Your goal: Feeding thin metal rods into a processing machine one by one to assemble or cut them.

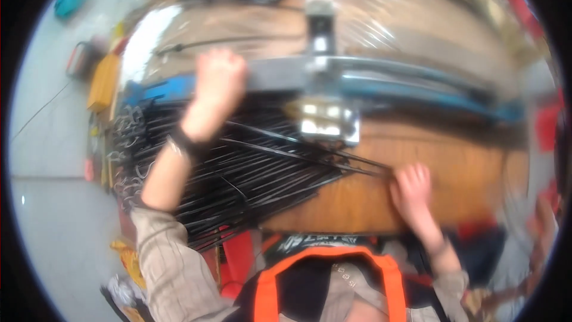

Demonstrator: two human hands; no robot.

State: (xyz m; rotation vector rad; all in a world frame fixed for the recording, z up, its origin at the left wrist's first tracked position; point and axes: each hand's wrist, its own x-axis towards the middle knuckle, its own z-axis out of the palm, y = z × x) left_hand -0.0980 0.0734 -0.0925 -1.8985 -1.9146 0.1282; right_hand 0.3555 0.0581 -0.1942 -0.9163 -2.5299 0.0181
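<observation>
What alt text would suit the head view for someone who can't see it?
A person's right hand is at the ends of a few of the thin black strands piled on a wooden table, while the left hand curls at a grey metal bar. Blur hides their exact grip.

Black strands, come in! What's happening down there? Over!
Left hand curled at grey bar, grip blurred. Right hand at two black strands, grip unclear. Strand pile on wooden table. Shiny metal fixture nearby, maybe in the way.
</observation>
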